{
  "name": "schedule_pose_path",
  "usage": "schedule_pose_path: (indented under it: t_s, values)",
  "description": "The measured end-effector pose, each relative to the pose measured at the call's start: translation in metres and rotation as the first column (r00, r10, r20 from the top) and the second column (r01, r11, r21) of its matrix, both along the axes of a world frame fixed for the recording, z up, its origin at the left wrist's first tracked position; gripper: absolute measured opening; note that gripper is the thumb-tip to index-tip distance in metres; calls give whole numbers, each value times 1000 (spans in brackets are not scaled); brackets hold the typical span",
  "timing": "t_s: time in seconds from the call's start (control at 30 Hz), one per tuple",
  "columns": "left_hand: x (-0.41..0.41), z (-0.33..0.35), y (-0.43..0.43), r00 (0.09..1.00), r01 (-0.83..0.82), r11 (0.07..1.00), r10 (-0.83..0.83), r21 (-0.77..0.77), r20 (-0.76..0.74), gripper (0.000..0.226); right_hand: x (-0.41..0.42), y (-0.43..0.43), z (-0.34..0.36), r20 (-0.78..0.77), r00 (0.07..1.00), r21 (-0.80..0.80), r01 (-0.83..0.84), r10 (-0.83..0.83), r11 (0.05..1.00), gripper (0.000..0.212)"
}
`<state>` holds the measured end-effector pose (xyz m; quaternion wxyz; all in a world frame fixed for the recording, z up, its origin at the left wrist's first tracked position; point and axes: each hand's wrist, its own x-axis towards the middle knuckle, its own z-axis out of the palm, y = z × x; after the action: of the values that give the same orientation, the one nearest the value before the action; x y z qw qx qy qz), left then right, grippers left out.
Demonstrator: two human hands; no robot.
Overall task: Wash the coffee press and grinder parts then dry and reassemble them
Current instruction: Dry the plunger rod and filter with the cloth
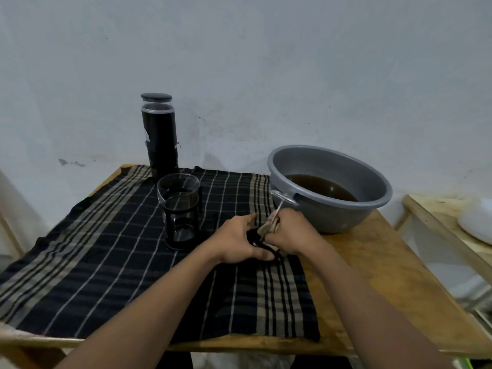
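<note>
Covering wooden table (372, 275), plaid cloth (106, 249); grey wall (266, 62) behind; left hand (237, 242) holds black lid (267, 252), right hand (290, 237) grips plunger rod (278, 209).

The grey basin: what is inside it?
Brown water lies in the basin, well below its rim. The water is murky, so anything sunk in it cannot be seen.

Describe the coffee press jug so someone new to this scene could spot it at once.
Start at the wooden table with the dark checked cloth. On the cloth's far side stands the coffee press jug, left of the grey basin, in front of the tall black grinder. Unlike the grinder, it is short, clear glass, with no lid.
</note>
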<state>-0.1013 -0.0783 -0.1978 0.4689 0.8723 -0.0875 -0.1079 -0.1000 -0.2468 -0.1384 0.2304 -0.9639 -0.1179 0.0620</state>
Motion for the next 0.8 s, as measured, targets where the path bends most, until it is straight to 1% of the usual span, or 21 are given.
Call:
schedule_pose_path:
  t_s: [0.07, 0.13, 0.17, 0.23, 0.3, 0.37, 0.4, 0.47, 0.5, 0.6, 0.63, 0.7, 0.73, 0.8]
  values:
    - [4, 9, 5, 998, 42, 999, -42, 17, -37, 110, -2, 5, -12, 89, 993, 20, 82, -83, 996, 19]
    - [2, 16, 5, 996, 81, 993, -79, 89, -28, 106, -5, 5, -18, 115, 987, 52, 104, -110, 993, 15]
    - [0, 18, 4, 996, 80, 986, -83, 145, 12, 111, -6, 4, -19, 102, 990, 60, 95, -101, 994, 13]
    - [-10, 18, -4, 989, 16, 972, -49, 234, 137, 127, -7, 3, -15, 92, 994, 34, 58, -61, 998, 19]
    - [-16, 12, -10, 967, -84, 968, 22, 237, 254, 142, -10, 3, -11, 94, 995, -4, 41, -41, 999, 22]
    - [-18, 8, -11, 953, -126, 972, 62, 200, 297, 146, -14, 2, -5, 61, 998, -18, 14, -13, 1000, 19]
    - [-17, 8, -9, 957, -118, 974, 60, 192, 284, 147, -14, 0, -3, 16, 1000, 5, -5, 5, 1000, 16]
    - [-13, 10, -4, 977, -77, 979, 36, 190, 210, 147, -16, -6, 4, -73, 997, 82, -31, 37, 996, 12]
    - [-12, 11, -2, 985, -51, 981, 18, 189, 173, 147, -16, -9, 6, -81, 995, 103, -44, 52, 994, 14]
    - [-9, 9, 3, 996, 4, 990, -16, 140, 84, 141, -11, -7, 2, -21, 998, 101, -62, 65, 993, 26]
    - [-9, 9, 5, 998, 13, 994, -19, 106, 60, 133, -9, -4, -1, 0, 998, 117, -64, 65, 991, 27]
    - [-7, 10, 10, 999, 48, 998, -49, 47, 19, 109, -4, 1, -9, 40, 998, 160, -60, 54, 985, 30]
    - [-7, 12, 12, 998, 67, 997, -67, 35, -8, 102, -2, 2, -12, 49, 998, 184, -39, 30, 982, 31]
    - [-6, 14, 11, 997, 75, 995, -75, 66, -1, 104, 1, 2, -19, 59, 998, 202, 11, -23, 979, 29]
